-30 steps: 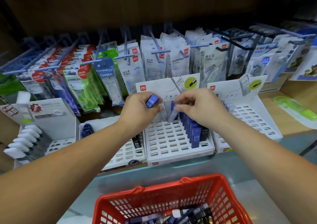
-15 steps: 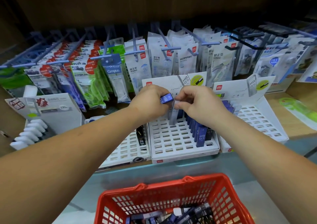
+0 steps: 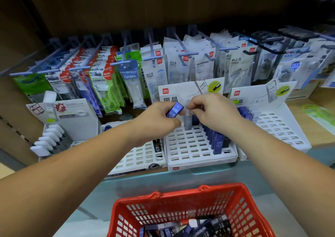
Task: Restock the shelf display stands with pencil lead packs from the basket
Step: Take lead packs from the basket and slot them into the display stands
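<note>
Pinching still: R hand (image 3: pixel 213 113) on pack (image 3: pixel 188 121).

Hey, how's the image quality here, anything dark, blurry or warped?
Head view: the shelf recess up top is dark; the wide lens fans the hanging packs outward; the far-right packs are smeared; HB 0.5 reads clearly on the blue pack in the left hand; the pale pack pinched by the right hand is blurred; the red basket's contents look soft.

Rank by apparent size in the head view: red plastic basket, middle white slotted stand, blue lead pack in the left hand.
1. Red plastic basket, though nearness inflates it.
2. Middle white slotted stand.
3. Blue lead pack in the left hand.
</note>
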Available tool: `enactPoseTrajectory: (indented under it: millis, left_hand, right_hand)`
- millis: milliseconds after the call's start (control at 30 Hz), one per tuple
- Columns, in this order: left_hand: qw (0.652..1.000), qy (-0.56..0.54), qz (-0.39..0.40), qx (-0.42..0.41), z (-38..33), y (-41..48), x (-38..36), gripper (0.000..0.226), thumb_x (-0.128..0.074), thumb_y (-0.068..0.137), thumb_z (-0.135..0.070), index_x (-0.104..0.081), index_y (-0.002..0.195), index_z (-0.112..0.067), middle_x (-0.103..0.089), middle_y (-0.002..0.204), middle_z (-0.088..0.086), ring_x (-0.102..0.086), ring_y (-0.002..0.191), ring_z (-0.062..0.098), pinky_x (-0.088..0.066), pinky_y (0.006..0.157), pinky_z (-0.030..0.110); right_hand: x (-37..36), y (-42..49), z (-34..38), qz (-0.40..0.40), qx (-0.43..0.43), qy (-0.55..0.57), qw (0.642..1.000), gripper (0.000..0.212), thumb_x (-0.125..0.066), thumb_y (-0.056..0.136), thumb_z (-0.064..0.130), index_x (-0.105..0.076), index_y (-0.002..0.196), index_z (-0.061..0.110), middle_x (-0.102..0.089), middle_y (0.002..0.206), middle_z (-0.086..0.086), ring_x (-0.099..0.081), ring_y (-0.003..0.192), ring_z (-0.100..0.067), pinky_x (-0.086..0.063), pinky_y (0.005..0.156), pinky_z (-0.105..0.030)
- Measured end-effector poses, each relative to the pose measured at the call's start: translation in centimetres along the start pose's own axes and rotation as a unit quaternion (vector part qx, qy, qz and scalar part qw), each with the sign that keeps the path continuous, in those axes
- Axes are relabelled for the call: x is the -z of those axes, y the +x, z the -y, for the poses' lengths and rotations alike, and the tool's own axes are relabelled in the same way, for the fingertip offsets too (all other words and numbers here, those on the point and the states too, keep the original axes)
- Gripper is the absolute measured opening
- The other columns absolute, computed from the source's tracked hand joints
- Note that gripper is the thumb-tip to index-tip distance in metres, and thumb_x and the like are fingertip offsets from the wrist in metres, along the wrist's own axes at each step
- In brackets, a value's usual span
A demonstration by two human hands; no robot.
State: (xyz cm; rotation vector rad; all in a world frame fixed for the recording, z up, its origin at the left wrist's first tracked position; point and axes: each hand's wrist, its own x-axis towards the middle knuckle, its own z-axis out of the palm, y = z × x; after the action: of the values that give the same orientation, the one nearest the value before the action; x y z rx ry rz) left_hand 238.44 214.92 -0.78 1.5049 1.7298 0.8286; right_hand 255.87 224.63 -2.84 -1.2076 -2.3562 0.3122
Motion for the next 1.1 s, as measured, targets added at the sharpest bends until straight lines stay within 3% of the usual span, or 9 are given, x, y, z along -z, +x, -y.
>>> enactPoseTrajectory:
  millis: [100, 200, 300, 400, 467, 600, 767, 900, 1100]
  left_hand:
    - [0.999, -0.030, 0.019, 0.004, -0.4, -0.8, 0.3, 0.029, -0.060, 0.097, -0.004, -0.068, 0.110, -0.029, -0.059, 0.076, 0.003, -0.060, 0.067, 0.014, -0.053, 0.064, 0.028]
    - [0.998, -0.062, -0.006, -0.009, -0.4, -1.7, 0.4, 0.023, -0.068, 0.096, -0.003, -0.073, 0.112, -0.019, -0.072, 0.086, 0.012, -0.072, 0.077, 0.017, -0.063, 0.077, 0.028]
    - [0.991, -0.128, -0.029, -0.005, -0.9, -2.5, -0.4, 0.020, -0.078, 0.087, 0.001, -0.078, 0.103, -0.011, -0.075, 0.082, 0.014, -0.075, 0.077, 0.023, -0.065, 0.075, 0.033]
    - [0.984, -0.178, -0.028, -0.011, -2.2, -2.8, -2.4, 0.022, -0.082, 0.081, 0.004, -0.079, 0.096, -0.011, -0.075, 0.080, 0.016, -0.074, 0.073, 0.025, -0.063, 0.066, 0.031]
    - [0.977, -0.211, -0.017, -0.025, -3.4, -2.7, -4.3, 0.019, -0.081, 0.081, 0.006, -0.078, 0.098, -0.004, -0.076, 0.082, 0.019, -0.073, 0.073, 0.025, -0.062, 0.065, 0.028]
    - [0.974, -0.220, 0.036, -0.046, -5.5, -1.9, -8.8, 0.014, -0.075, 0.089, 0.001, -0.075, 0.101, -0.007, -0.076, 0.082, 0.016, -0.073, 0.075, 0.022, -0.064, 0.069, 0.031]
    - [0.993, 0.002, 0.050, -0.106, -4.6, -0.6, -13.8, 0.013, -0.070, 0.095, -0.010, -0.073, 0.108, -0.012, -0.075, 0.088, 0.003, -0.075, 0.070, 0.018, -0.062, 0.064, 0.035]
    - [0.983, 0.114, 0.054, -0.135, -4.1, -0.6, -16.0, 0.028, -0.067, 0.096, -0.021, -0.070, 0.124, -0.021, -0.076, 0.097, -0.003, -0.073, 0.077, 0.011, -0.058, 0.076, 0.026]
    - [0.994, 0.049, 0.088, -0.052, -3.2, 0.2, -17.1, 0.040, -0.061, 0.102, -0.024, -0.056, 0.142, -0.026, -0.066, 0.126, 0.003, -0.075, 0.065, 0.022, -0.059, 0.054, 0.032]
  right_hand:
    - [0.3, -0.2, 0.4, 0.042, 0.016, -0.050, 0.998, 0.019, -0.062, 0.097, 0.036, -0.072, 0.110, 0.045, -0.058, 0.087, 0.020, -0.057, 0.102, -0.010, -0.043, 0.072, -0.031]
    - [0.8, -0.3, 0.7, 0.074, 0.035, -0.028, 0.996, 0.025, -0.062, 0.097, 0.038, -0.071, 0.120, 0.041, -0.060, 0.095, 0.018, -0.056, 0.100, -0.007, -0.051, 0.081, -0.033]
    - [2.4, -0.8, 0.9, 0.028, -0.002, 0.169, 0.985, 0.025, -0.065, 0.095, 0.014, -0.076, 0.115, 0.024, -0.066, 0.088, 0.019, -0.059, 0.072, 0.008, -0.050, 0.074, -0.020]
    - [5.0, -2.6, 0.8, 0.057, -0.052, 0.367, 0.927, 0.019, -0.068, 0.092, 0.000, -0.076, 0.106, 0.010, -0.069, 0.067, 0.006, -0.062, 0.060, -0.008, -0.042, 0.048, -0.022]
    - [6.4, -4.3, 0.0, 0.067, -0.055, 0.413, 0.907, 0.017, -0.073, 0.089, 0.001, -0.074, 0.105, 0.008, -0.071, 0.071, -0.001, -0.063, 0.061, -0.017, -0.041, 0.044, -0.025]
    - [8.6, -7.2, -4.0, -0.009, -0.102, 0.447, 0.889, 0.018, -0.078, 0.083, -0.006, -0.072, 0.096, 0.005, -0.070, 0.072, -0.013, -0.062, 0.059, -0.023, -0.045, 0.046, -0.028]
    - [10.6, -9.5, -10.0, -0.147, -0.174, 0.359, 0.905, 0.024, -0.074, 0.084, -0.010, -0.069, 0.087, 0.014, -0.069, 0.078, -0.014, -0.066, 0.064, -0.021, -0.055, 0.055, -0.032]
    - [9.2, -9.8, -12.3, -0.156, -0.186, 0.368, 0.898, 0.024, -0.076, 0.083, -0.007, -0.071, 0.086, 0.016, -0.070, 0.083, -0.011, -0.067, 0.073, -0.021, -0.062, 0.072, -0.035]
    - [6.6, -7.8, -13.3, -0.134, -0.172, 0.337, 0.916, 0.032, -0.076, 0.082, -0.009, -0.070, 0.079, 0.023, -0.071, 0.079, 0.001, -0.067, 0.074, -0.014, -0.061, 0.081, -0.040]
